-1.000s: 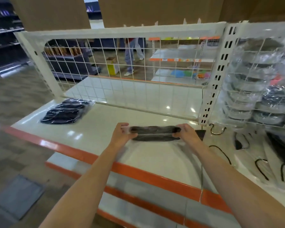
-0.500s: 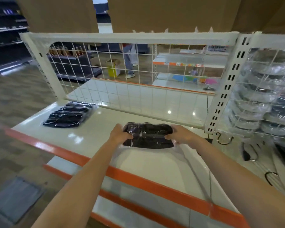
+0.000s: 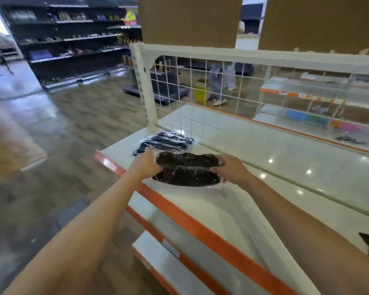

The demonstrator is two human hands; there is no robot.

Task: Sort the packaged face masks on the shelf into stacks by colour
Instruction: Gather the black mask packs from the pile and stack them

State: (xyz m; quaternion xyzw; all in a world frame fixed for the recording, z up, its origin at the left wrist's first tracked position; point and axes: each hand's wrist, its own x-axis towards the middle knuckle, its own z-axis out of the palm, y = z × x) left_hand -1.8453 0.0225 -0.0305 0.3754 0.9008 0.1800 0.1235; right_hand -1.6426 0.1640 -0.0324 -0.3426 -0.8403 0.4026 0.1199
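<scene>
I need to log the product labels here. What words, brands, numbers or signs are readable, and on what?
None can be read.
Held pack of black masks: no print shows through the wrap.
Orange price strip on the far shelf: tags blurred.
Sign on the dark shelving: coloured, too blurred.

Single head-worn wide-angle view, looking forward and down over both forearms onto the near corner of a white shelf, close up. It faces a wire grid back panel, store aisle beyond; edges bend and blur.
</scene>
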